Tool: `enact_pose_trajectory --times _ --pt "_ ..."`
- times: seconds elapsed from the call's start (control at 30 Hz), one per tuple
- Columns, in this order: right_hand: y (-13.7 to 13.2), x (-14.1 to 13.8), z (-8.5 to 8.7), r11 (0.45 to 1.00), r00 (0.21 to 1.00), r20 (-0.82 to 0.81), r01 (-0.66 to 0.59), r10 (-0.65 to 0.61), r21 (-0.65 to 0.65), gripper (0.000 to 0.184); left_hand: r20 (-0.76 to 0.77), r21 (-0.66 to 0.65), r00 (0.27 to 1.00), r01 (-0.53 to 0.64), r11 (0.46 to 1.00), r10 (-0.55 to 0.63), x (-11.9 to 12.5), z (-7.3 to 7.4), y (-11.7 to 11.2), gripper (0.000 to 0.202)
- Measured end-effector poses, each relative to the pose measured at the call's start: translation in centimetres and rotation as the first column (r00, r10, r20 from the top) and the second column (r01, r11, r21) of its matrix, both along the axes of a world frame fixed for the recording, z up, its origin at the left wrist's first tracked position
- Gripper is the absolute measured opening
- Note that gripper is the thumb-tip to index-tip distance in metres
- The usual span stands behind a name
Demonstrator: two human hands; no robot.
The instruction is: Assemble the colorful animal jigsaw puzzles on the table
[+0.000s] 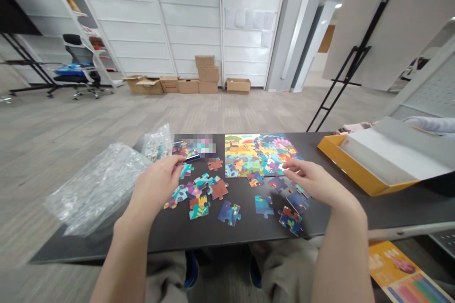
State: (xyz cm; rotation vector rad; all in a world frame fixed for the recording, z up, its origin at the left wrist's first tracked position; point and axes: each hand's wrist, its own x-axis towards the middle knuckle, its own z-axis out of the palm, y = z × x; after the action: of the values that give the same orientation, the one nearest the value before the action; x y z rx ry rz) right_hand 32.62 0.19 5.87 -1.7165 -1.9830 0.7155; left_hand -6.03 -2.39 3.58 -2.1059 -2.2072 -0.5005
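My left hand [160, 177] is at the left of the table, fingertips closed on a thin dark piece [192, 158] with a pale edge; it looks like a puzzle piece seen edge-on. Below and right of it lie loose jigsaw pieces [218, 190], some overlapping. My right hand [308, 177] hovers at the right edge of the partly assembled jigsaw puzzle [243, 154], fingers apart, with nothing visible between them. Nearer to me, a blue piece [264, 206] and a dark blue and red piece [290, 220] lie apart from each other.
Crumpled clear plastic bags [103, 184] cover the table's left end. An open yellow box [369, 161] with a white inside stands at the right. A blurred patch [201, 146] hides something at the back left. An orange printed box [401, 265] is below the table edge.
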Motion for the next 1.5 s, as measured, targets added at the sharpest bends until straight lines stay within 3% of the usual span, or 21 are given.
enact_pose_trajectory --times 0.17,0.33,0.47,0.6,0.97,1.13,1.3,1.5 --pt "1.4 -3.2 -1.3 0.987 0.986 -0.039 -0.162 0.162 -0.001 0.028 0.012 -0.126 0.999 0.031 0.992 -0.03 -1.5 0.1 -0.7 0.035" --pt "2.3 -4.6 -2.0 0.986 0.985 -0.044 -0.165 0.166 0.029 0.027 0.002 -0.258 0.999 0.041 0.965 -0.041 -1.1 -0.2 -0.9 0.036" --pt "2.9 -4.9 -1.9 0.985 0.986 -0.033 -0.16 0.162 0.062 0.025 0.075 -0.31 0.987 0.158 0.938 -0.142 -1.0 -1.2 -1.2 0.039" --pt "3.4 -4.6 -2.5 0.983 0.986 -0.049 -0.156 0.162 0.097 0.025 0.047 -0.345 0.993 0.119 0.931 -0.11 -1.8 -2.1 -1.6 0.04" --pt "3.7 -4.4 -2.9 0.984 0.985 -0.063 -0.157 0.162 0.086 0.027 0.087 -0.373 0.993 0.104 0.922 -0.077 -3.8 -2.0 -1.5 0.047" --pt "3.7 -4.3 -2.9 0.982 0.983 -0.077 -0.155 0.164 0.103 0.025 0.113 -0.299 0.989 0.123 0.946 -0.093 -3.9 -2.2 -0.9 0.039" --pt "3.7 -4.4 -2.7 0.981 0.984 -0.068 -0.16 0.168 0.111 0.024 0.071 -0.164 0.995 0.08 0.983 -0.069 -3.2 -2.9 0.5 0.04" --pt "3.8 -4.2 -2.9 0.977 0.98 -0.065 -0.179 0.187 0.119 0.026 -0.048 -0.266 0.999 -0.032 0.963 0.02 -1.1 -2.9 1.7 0.036"
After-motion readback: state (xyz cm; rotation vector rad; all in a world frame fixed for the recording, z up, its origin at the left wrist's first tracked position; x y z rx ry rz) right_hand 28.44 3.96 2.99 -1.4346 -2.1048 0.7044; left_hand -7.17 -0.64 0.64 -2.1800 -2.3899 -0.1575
